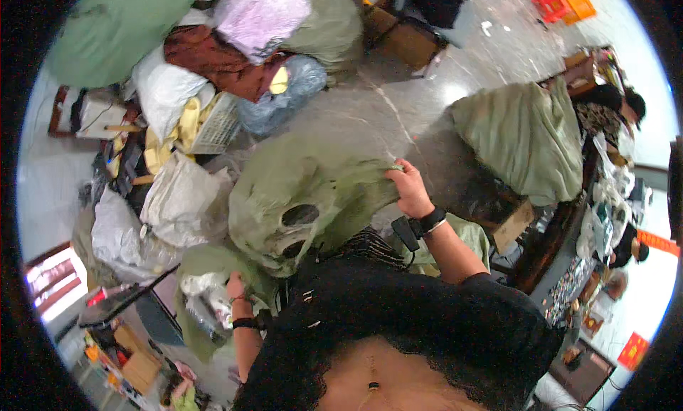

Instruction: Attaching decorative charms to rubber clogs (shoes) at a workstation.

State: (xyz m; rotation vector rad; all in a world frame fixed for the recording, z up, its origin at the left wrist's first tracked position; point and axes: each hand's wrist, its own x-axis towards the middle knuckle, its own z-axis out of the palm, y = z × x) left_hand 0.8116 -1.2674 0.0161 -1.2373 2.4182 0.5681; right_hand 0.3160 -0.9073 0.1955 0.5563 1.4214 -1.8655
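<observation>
I hold up a large pale green sack (306, 180) with two round holes in its cloth. My right hand (408, 188) grips its upper edge at the right; a black band sits on that wrist. My left hand (235, 288) clutches the lower left part of the green cloth, beside some clear plastic wrapping (203, 301). The sack hangs between both hands over a dark garment against my chest.
Stuffed sacks in green, white and pink pile up at the back left, with a brown bundle (213, 62) and a white basket (217, 126). Another green sack (523, 137) lies at the right on a wooden crate. People sit at the far right. Orange crates (565, 2) stand on the grey floor.
</observation>
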